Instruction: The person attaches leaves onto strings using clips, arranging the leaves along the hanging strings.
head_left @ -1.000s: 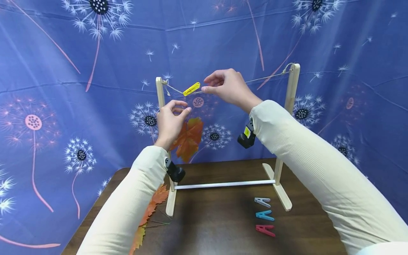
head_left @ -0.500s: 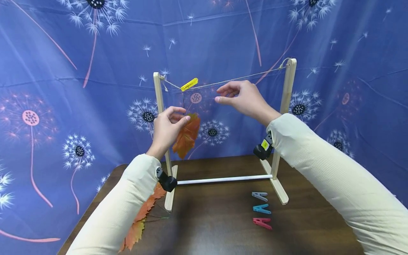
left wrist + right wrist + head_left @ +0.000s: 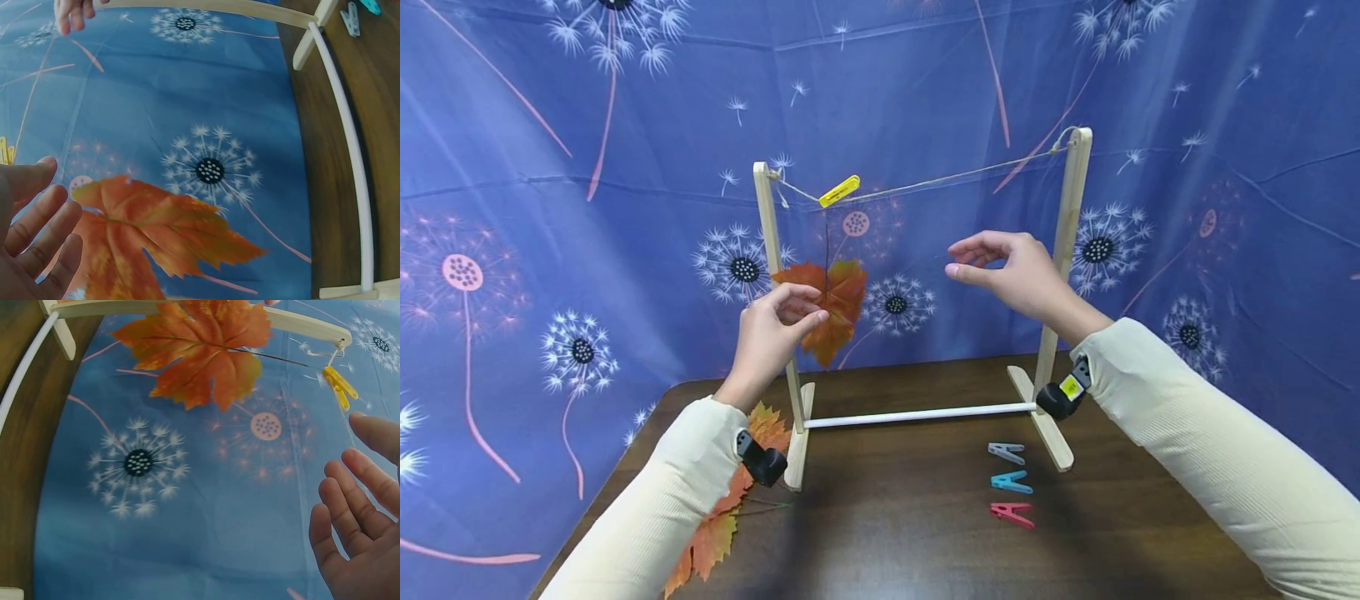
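An orange maple leaf [image 3: 842, 293] hangs by its dark stem from a yellow clothespin [image 3: 839, 192], which is clipped on a string [image 3: 940, 178] near the left post. In the right wrist view the leaf [image 3: 206, 353] and the clothespin [image 3: 338, 386] show plainly. My left hand [image 3: 778, 337] is in front of the leaf's left side in the head view, holding nothing; in the left wrist view its fingers are loosely bent. To the right, below the string, my right hand [image 3: 1018, 275] hovers with relaxed fingers and nothing in them.
The string runs between two wooden posts [image 3: 1073, 183] joined low by a white rod [image 3: 917, 415]. Grey [image 3: 1006, 452], blue [image 3: 1012, 482] and red [image 3: 1012, 514] clothespins lie in a row on the brown table [image 3: 887, 533]. More autumn leaves [image 3: 711, 537] lie at left. Behind hangs a blue cloth [image 3: 895, 92].
Both hands have moved down from the string, the right one also to the right and the left one slightly left. The clothespin and leaf stay hanging on the string.
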`<action>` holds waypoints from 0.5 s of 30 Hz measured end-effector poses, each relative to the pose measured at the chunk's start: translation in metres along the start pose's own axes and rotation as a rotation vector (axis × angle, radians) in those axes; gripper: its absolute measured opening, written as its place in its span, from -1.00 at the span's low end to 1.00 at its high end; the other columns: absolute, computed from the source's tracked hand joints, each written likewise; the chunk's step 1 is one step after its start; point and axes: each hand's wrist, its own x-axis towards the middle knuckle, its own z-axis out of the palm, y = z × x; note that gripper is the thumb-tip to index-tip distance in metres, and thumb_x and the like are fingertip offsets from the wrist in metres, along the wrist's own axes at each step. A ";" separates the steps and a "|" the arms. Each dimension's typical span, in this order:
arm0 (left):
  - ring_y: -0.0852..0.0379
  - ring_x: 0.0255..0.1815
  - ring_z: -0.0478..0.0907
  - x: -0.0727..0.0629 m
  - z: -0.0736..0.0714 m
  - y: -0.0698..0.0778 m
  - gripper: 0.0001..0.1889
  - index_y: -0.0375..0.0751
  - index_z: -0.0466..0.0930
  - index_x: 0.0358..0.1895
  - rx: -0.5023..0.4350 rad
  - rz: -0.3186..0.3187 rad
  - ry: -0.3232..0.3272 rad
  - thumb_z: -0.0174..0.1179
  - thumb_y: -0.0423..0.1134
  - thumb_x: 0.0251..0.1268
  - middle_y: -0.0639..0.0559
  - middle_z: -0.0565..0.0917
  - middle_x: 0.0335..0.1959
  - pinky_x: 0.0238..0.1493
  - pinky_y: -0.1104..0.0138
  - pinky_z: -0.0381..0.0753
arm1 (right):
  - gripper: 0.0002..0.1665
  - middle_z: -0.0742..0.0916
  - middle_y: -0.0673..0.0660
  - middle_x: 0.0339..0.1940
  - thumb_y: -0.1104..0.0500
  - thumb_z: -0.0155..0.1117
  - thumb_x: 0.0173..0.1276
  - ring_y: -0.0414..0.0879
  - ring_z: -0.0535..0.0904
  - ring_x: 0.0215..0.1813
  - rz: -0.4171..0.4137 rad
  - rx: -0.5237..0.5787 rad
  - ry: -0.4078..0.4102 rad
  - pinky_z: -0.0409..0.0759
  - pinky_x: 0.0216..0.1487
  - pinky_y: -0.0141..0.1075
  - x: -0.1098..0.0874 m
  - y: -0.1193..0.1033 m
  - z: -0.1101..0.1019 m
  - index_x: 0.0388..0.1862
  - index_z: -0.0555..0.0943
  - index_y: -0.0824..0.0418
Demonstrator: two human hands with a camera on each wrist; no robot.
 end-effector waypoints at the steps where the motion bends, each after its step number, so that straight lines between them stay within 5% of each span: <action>1: -0.02 -0.22 0.73 -0.002 0.000 -0.002 -0.70 -0.27 0.68 0.07 0.004 0.001 -0.003 0.40 -0.28 0.32 -0.11 0.79 -0.20 -0.17 0.20 0.62 | -0.52 0.72 0.14 0.02 -0.09 0.35 0.45 -0.01 0.54 0.09 -0.002 0.001 -0.003 0.45 0.04 -0.03 -0.003 0.003 0.000 0.21 0.66 0.14; 15: -0.03 -0.18 0.74 -0.036 -0.009 -0.045 -0.74 -0.23 0.71 0.03 0.071 -0.056 -0.079 0.39 -0.26 0.33 -0.08 0.80 -0.22 -0.14 0.14 0.64 | -0.53 0.74 0.14 0.02 -0.08 0.34 0.46 -0.02 0.56 0.05 0.036 0.016 -0.036 0.52 -0.06 -0.12 -0.048 0.047 0.005 0.21 0.66 0.14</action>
